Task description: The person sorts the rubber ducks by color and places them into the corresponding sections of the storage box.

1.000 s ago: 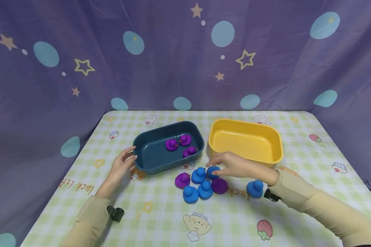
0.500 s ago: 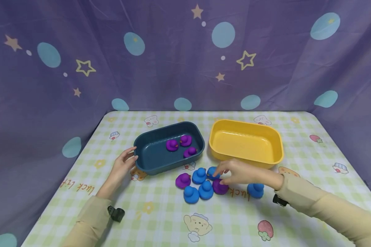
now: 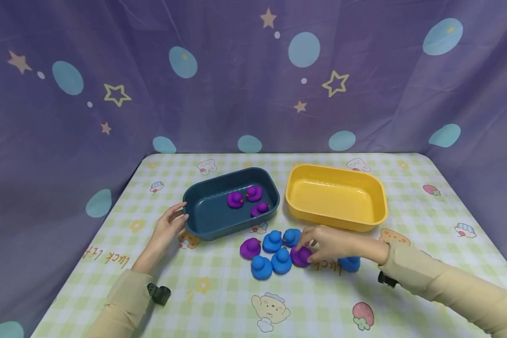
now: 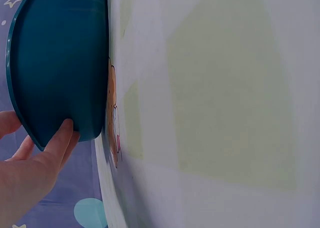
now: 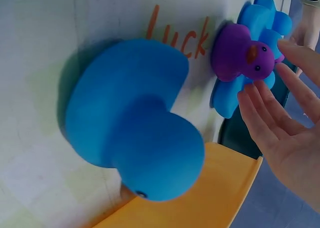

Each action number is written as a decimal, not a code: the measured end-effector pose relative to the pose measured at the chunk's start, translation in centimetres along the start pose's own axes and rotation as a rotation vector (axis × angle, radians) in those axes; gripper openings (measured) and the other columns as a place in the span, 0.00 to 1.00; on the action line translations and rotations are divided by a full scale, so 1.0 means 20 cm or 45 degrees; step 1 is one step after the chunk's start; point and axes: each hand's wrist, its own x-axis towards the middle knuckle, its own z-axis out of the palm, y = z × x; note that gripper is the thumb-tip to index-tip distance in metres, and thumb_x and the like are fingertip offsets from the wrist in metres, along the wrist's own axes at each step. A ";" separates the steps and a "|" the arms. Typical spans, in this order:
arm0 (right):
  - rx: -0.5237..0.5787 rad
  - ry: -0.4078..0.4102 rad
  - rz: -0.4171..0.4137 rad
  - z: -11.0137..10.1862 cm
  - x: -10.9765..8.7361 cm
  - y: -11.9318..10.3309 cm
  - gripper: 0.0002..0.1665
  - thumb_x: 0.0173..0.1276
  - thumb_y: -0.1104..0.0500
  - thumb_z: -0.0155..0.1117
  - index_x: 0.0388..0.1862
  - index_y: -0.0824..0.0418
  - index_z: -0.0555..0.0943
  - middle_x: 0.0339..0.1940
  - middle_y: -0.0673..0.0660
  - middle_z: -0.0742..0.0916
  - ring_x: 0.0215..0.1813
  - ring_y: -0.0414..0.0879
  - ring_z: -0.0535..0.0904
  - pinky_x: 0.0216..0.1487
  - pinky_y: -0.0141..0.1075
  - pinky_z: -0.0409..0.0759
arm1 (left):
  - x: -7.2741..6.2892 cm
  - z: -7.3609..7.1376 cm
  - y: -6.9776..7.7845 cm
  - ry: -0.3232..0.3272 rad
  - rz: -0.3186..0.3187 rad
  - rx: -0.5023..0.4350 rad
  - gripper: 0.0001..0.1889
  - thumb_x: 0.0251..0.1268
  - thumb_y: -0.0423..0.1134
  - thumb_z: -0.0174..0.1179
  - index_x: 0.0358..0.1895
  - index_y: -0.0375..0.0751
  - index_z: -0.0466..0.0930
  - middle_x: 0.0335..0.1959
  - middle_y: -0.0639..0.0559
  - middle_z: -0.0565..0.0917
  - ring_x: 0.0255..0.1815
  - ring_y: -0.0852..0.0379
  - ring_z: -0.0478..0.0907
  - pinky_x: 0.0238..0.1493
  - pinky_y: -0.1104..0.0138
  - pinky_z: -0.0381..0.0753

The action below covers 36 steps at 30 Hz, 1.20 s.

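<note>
My left hand (image 3: pixel 167 226) rests at the left end of a dark teal tub (image 3: pixel 209 231), its fingertips touching the rim and outer wall. In the left wrist view those fingers (image 4: pixel 60 140) lie fairly straight along the tub's side. Inside that tub sit three purple rubber ducks. On the tablecloth, my right hand (image 3: pixel 327 241) is at another purple rubber duck (image 3: pixel 299 257), thumb and fingers spread around it. The right wrist view shows the fingertips beside this purple duck's head (image 5: pixel 260 61), not closed on it.
Several blue rubber ducks (image 3: pixel 281 261) and one purple duck (image 3: pixel 250 249) cluster left of my right hand. Another blue duck (image 3: pixel 349 264) lies partly under the right wrist. A yellow tub (image 3: pixel 335 220) stands at the back right. A patterned curtain (image 3: pixel 253 94) hangs behind the table.
My right hand has moved from the blue duck at the back of the cluster toward the front right, down to the purple duck. The left hand stays at the teal tub.
</note>
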 end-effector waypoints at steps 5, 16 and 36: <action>0.018 0.002 0.015 0.01 -0.01 0.01 0.16 0.50 0.62 0.68 0.41 0.58 0.81 0.38 0.48 0.79 0.41 0.39 0.77 0.42 0.31 0.78 | 0.00 0.00 0.01 0.004 -0.012 -0.002 0.26 0.65 0.37 0.49 0.65 0.41 0.56 0.62 0.37 0.61 0.56 0.45 0.66 0.45 0.76 0.73; 0.042 0.024 0.059 0.04 -0.01 0.04 0.16 0.49 0.61 0.69 0.40 0.57 0.81 0.37 0.46 0.78 0.39 0.36 0.75 0.40 0.29 0.78 | 0.03 -0.01 -0.07 0.041 0.049 0.031 0.27 0.62 0.47 0.52 0.64 0.46 0.60 0.61 0.38 0.63 0.52 0.57 0.70 0.50 0.69 0.74; -0.002 0.113 0.022 0.08 0.00 0.06 0.13 0.49 0.62 0.68 0.37 0.55 0.81 0.33 0.45 0.76 0.33 0.36 0.71 0.34 0.29 0.77 | 0.02 0.00 -0.06 0.047 0.051 0.034 0.26 0.63 0.44 0.51 0.64 0.43 0.60 0.61 0.35 0.62 0.54 0.50 0.69 0.53 0.61 0.72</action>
